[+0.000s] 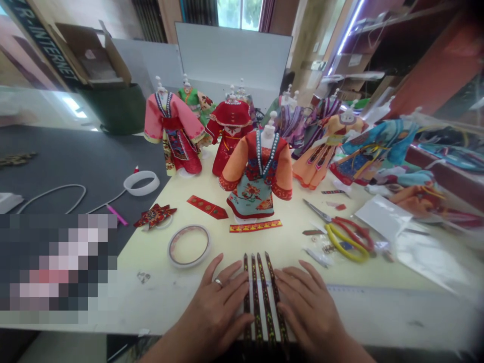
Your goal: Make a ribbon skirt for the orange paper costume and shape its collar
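Several narrow dark ribbon strips (261,295) with a yellow-green pattern lie side by side at the table's near edge, pointing away from me. My left hand (223,297) rests flat with fingers stretched, its fingertips touching the leftmost strip; a ring is on one finger. On the other side, my right hand (304,297) lies flat too, fingers extended against the rightmost strip. Beyond them stands a small orange and red robe (247,171) on a white doll-sized stand. A red and yellow trim strip (256,226) and a red pointed strip (207,206) lie before it.
A tape roll (189,246) lies left of the hands, near a red patterned fabric piece (156,217) and a white ring (141,183). To the right are yellow-and-red-handled scissors (348,242) and plastic bags (427,257). More dressed stands, including a pink robe (174,131), line the back.
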A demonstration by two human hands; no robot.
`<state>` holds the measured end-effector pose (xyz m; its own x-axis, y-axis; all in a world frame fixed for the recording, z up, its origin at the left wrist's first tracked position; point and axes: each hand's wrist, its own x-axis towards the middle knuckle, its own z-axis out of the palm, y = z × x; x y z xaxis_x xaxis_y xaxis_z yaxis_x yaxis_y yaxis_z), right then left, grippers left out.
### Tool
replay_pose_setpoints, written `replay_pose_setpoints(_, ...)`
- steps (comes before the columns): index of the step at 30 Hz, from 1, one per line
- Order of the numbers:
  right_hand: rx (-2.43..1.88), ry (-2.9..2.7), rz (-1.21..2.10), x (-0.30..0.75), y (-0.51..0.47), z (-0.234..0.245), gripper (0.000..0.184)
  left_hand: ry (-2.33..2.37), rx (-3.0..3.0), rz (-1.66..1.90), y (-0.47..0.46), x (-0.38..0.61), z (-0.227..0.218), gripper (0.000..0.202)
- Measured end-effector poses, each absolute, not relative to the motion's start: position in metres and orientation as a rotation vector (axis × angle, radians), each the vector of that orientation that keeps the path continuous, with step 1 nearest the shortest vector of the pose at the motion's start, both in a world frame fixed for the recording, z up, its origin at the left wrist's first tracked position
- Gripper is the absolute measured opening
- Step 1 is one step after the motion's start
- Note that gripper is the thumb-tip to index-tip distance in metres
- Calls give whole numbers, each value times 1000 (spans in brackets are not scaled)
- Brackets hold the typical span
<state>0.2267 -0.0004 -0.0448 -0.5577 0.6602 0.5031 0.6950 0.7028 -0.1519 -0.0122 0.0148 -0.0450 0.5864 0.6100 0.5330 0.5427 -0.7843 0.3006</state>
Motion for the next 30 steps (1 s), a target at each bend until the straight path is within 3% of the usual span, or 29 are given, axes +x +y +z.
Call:
replay_pose_setpoints(21, -1045, -2357, -53, 227, 2, -47, 33, 983, 2746, 904, 14, -13, -45, 34)
replay_pose_setpoints(30, -1262, -2355, -166, 235, 87, -32, 27, 1037, 2753, 870, 12, -15, -38, 31)
